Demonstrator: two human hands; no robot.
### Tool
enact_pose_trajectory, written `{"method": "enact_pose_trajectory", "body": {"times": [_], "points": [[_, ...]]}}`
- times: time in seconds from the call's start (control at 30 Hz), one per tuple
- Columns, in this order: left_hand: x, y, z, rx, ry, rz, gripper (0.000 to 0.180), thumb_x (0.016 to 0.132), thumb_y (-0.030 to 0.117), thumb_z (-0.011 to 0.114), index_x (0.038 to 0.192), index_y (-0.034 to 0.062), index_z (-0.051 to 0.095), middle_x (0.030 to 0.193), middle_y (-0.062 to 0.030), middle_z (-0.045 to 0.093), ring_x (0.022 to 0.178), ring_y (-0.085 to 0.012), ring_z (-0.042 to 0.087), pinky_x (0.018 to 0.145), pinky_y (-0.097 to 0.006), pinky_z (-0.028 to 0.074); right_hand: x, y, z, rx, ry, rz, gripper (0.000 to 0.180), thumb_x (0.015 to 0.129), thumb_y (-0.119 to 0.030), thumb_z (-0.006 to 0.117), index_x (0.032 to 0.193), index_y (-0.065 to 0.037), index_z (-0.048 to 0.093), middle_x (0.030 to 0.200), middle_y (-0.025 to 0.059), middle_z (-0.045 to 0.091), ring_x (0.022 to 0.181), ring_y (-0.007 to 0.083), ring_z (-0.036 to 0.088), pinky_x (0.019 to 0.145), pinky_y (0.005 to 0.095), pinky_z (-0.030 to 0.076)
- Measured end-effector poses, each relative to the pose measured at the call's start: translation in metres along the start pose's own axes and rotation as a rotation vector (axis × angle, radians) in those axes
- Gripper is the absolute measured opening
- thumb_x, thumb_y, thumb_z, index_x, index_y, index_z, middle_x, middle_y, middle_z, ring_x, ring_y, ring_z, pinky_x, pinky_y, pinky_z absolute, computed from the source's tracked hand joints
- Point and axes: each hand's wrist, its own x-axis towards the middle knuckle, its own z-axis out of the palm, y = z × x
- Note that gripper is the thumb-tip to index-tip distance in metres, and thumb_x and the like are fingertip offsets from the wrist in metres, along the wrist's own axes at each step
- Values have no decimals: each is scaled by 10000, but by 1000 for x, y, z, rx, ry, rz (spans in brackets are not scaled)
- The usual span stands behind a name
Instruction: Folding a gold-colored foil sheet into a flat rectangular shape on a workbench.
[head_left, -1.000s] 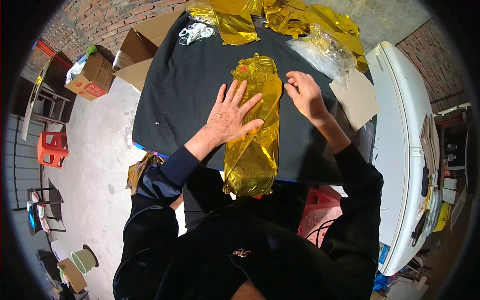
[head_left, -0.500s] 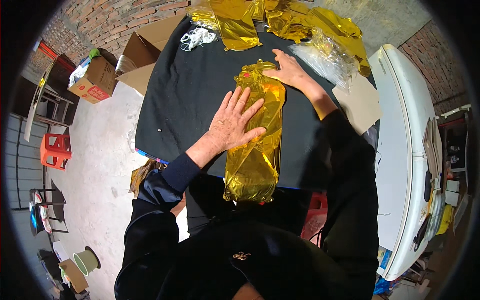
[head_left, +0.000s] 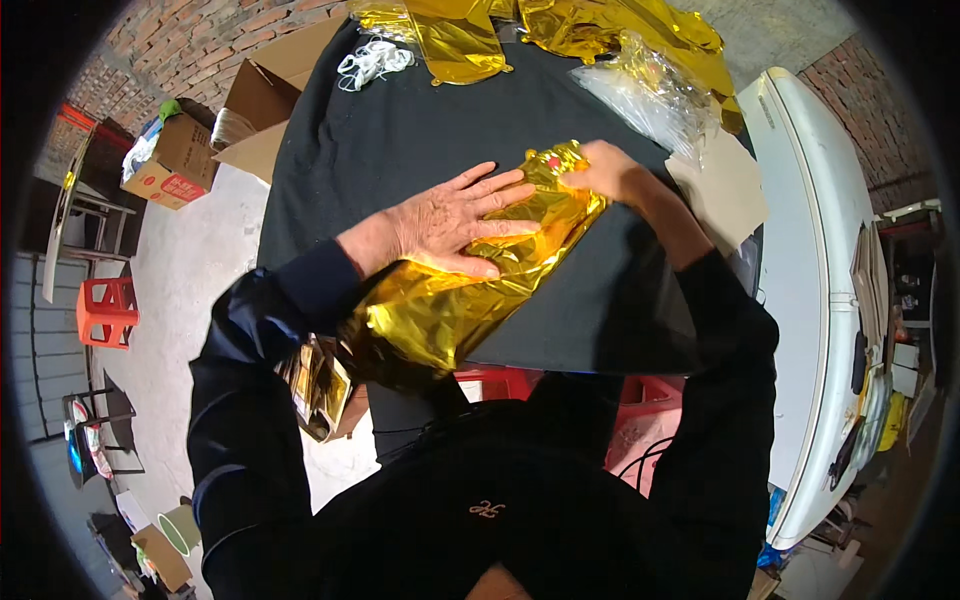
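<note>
A flat, creased gold foil balloon (head_left: pixel 515 268) lies slantwise on a black-covered table (head_left: pixel 380 160). Its near left end reaches the table's front edge, and a small red mark shows at its far end. My left hand (head_left: pixel 450 222) rests on the middle of the foil, palm down with the fingers spread. At the far right end, my right hand (head_left: pixel 612 175) has its fingers curled on the foil's edge; its fingertips are partly hidden.
More gold foil balloons (head_left: pixel 460 45) lie along the far edge, near a white string bundle (head_left: pixel 375 63) and a clear plastic bag (head_left: pixel 650 105). Cardboard boxes (head_left: pixel 172 165) stand on the left. A white refrigerator-like cabinet (head_left: pixel 810 300) borders the right. Below the table's front is a box with gold pieces (head_left: pixel 325 390).
The balloon has turned from nearly straight to slanting, its near end swinging left and far end right. My right hand has closed from spread fingers onto its far edge. My left hand stays flat.
</note>
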Motion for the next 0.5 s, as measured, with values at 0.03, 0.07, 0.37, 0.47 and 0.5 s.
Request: {"method": "enact_pose_trajectory", "body": {"times": [0.03,0.07,0.37,0.47,0.5], "points": [[5,-5,-4,13,-33,97,723,957,610,526,1577,284,350,1656,-158,220,1536,-382,178,1250,-549,124,-1,34,26,437,-47,-3,359,881,-295,734,1056,15,690,944,203,731,919,274,715,809,362,533],[5,-7,-11,-7,-59,135,723,949,557,556,1585,307,323,1665,-144,203,1542,-373,164,1256,-554,109,-14,27,27,412,-7,-6,324,890,-253,721,1069,14,689,942,188,738,910,264,723,793,354,537],[-7,47,-9,-172,-33,-41,877,858,418,676,1602,175,280,1649,-205,213,1534,-379,200,1246,-521,206,-89,9,59,544,375,72,227,921,-198,685,1059,-17,678,809,113,724,621,192,694,504,358,545],[-16,71,-5,-211,132,-293,893,881,457,683,1596,107,279,1637,-215,243,1528,-397,210,1243,-535,199,-97,-6,58,597,305,227,245,925,-209,694,1091,-31,666,843,115,726,661,163,699,488,351,544],[-18,76,-3,-205,132,-294,893,881,457,683,1596,107,279,1637,-215,243,1528,-397,210,1243,-535,199,-101,-8,57,645,284,260,271,921,-193,704,1131,-35,636,826,115,709,689,205,702,567,379,546]]}}
